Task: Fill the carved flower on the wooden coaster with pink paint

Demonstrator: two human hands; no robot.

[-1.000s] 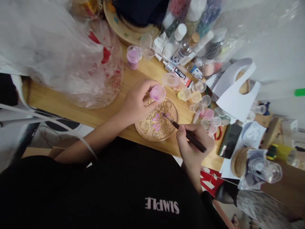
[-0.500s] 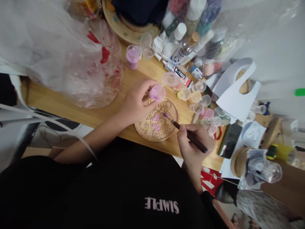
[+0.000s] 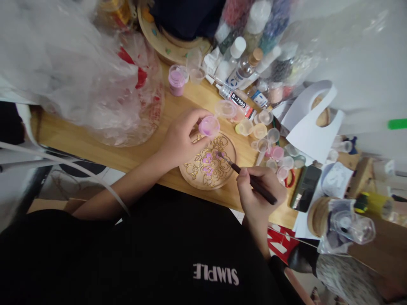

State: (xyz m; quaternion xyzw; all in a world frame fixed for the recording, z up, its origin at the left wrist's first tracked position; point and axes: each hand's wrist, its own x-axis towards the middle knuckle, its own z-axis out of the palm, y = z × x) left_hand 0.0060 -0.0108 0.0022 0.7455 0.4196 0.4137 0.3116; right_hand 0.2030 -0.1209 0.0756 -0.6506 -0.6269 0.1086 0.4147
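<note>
A round wooden plaque (image 3: 193,180) with a raised gold floral outline lies on the wooden table, some of its petals coloured pinkish purple. My left hand (image 3: 181,137) pinches a small clear paint cup (image 3: 209,126) with purple paint inside, over the plaque's upper edge. Between the thumb and fingers of my right hand (image 3: 259,188) is a dark-handled paintbrush (image 3: 254,181). The brush tip rests at a petal near the plaque's middle. Just beyond the cup sits a clear round lid (image 3: 225,109).
A purple paint jar (image 3: 177,81) stands farther back. Several small paint cups (image 3: 260,130) cluster to the right, near a B-7000 glue tube (image 3: 237,101). A crumpled plastic bag (image 3: 127,101) covers the left side. A dark phone (image 3: 305,187) lies at the right.
Both hands stay almost where they were, the brush tip still on the same part of the plaque. The camera view has shifted slightly.
</note>
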